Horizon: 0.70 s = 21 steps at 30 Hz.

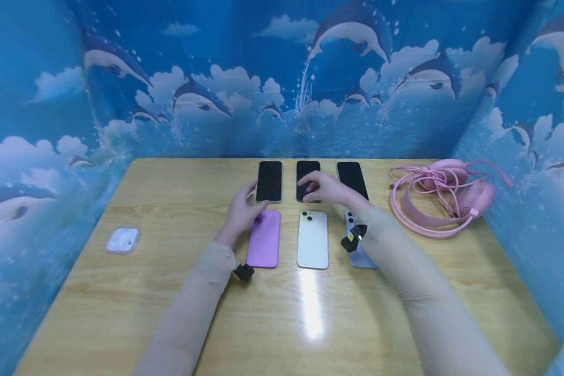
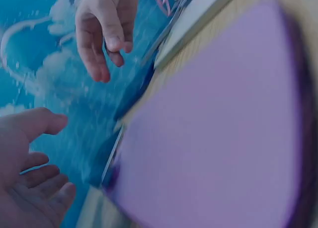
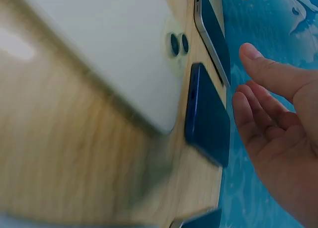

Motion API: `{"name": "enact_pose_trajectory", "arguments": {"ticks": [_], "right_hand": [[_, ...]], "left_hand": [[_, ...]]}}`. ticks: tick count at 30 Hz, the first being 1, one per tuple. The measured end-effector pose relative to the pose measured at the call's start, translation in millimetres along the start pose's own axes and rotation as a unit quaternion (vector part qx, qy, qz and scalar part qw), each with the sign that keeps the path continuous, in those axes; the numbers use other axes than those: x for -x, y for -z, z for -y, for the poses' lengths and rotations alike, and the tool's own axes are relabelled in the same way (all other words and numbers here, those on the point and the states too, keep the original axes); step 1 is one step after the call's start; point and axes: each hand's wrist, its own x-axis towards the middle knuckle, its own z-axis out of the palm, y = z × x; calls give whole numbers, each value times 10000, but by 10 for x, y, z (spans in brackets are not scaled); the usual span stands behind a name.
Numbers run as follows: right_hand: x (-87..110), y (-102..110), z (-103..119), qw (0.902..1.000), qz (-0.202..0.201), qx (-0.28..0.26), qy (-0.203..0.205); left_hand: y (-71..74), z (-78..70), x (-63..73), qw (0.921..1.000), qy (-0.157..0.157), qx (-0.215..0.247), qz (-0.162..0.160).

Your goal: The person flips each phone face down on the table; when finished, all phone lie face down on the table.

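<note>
In the head view, six phones lie in two rows, so several in all. My left hand is beside the left black-screened phone and the top of the purple phone. Its thumb and fingers stand apart with nothing between them, as the left wrist view shows. Over the middle black-screened phone hovers my right hand, fingers loosely bent and holding nothing. Below it lies a pale phone, camera side up. A light blue phone is partly hidden by my right sleeve. The right black-screened phone lies just behind my right wrist.
Pink headphones with a coiled cable rest at the right of the wooden table. A small clear case with white earphones lies at the left. Dolphin-printed cloth borders the table's back and sides.
</note>
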Motion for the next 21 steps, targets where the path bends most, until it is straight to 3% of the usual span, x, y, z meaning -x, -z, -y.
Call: {"name": "enact_pose_trajectory", "arguments": {"ticks": [3,7,12,21], "right_hand": [[-223,-54,68,9998,161,50,141],[-466,-134,130,9981,229,483,294],[-718,-199,140,9970,320,697,-70],[-1008,-151,165,9898,663,1216,-325]], "left_hand": [[89,115,-63,9991,234,336,-64],[126,262,-117,9985,242,495,-12],[96,397,-124,9962,263,832,-14],[51,462,-167,9998,-31,-201,-49]]}}
